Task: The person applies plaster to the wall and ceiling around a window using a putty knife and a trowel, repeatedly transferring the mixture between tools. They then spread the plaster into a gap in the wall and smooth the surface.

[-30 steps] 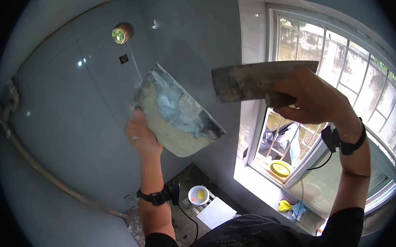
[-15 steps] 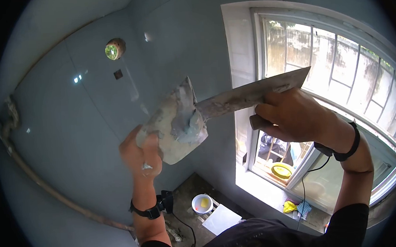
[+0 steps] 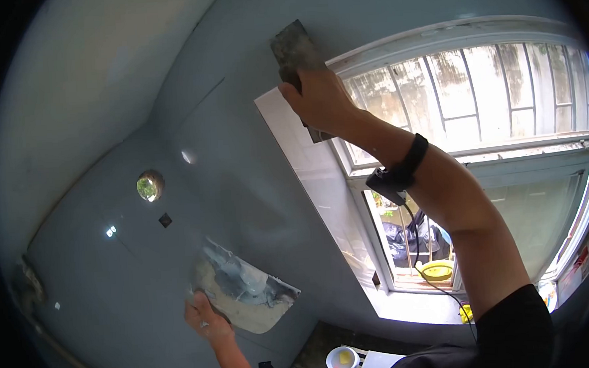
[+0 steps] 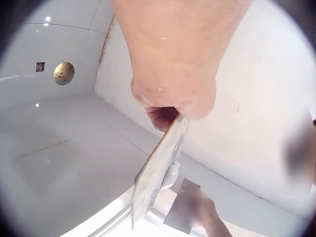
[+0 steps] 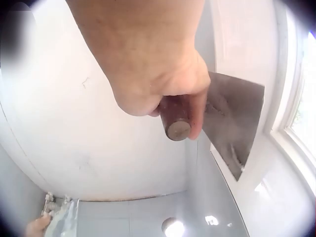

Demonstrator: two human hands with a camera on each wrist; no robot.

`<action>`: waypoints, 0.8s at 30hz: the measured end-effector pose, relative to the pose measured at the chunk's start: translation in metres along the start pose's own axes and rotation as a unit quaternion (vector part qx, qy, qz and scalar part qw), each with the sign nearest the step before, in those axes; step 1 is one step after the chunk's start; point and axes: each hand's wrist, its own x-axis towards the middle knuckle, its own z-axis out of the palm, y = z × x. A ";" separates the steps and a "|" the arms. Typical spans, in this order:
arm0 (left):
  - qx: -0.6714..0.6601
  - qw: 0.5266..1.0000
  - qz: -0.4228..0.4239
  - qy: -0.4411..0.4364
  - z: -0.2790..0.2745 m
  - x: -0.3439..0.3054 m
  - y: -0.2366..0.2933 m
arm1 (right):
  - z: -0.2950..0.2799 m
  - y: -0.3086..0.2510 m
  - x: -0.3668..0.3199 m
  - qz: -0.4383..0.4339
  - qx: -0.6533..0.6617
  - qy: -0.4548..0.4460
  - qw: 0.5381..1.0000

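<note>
My left hand point(image 3: 208, 320) grips the near edge of a flat mixing board point(image 3: 224, 299) low in front of the grey wall. Bluish-grey paste point(image 3: 246, 278) lies in a thick smear over the board's pale surface. In the left wrist view the board point(image 4: 157, 165) shows nearly edge-on, with a lump of paste on one side. Higher up, my right hand point(image 3: 323, 102) holds a rectangular steel plastering trowel point(image 3: 294, 45) at the window's upper left corner, its blade overlapping the wall. Its round handle point(image 5: 176, 118) sticks out of the fist in the right wrist view.
A barred window point(image 3: 450, 96) with a white frame fills the right side. The wall has a round hole point(image 3: 149, 186) and a small dark square point(image 3: 166, 220). Below stand a white bucket point(image 3: 342, 360) and a white panel point(image 3: 378, 365). A pipe point(image 3: 70, 359) runs down the left wall.
The trowel has left the board's paste and risen left to the window's top corner. The board has dropped lower. The head view has shifted upward.
</note>
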 end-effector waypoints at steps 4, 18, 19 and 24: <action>0.026 0.998 -0.044 -0.021 -0.016 -0.003 -0.011 | 0.011 0.012 0.023 0.017 0.011 0.030 0.999; -0.043 0.995 -0.069 0.065 0.001 -0.014 -0.007 | 0.035 0.009 0.027 0.050 0.023 -0.006 0.998; -0.040 0.994 -0.071 0.075 0.002 -0.015 -0.007 | 0.040 0.016 0.031 0.048 0.006 -0.015 0.999; -0.040 0.992 -0.105 0.053 -0.011 -0.018 -0.014 | 0.065 0.059 0.053 0.057 0.001 0.031 0.998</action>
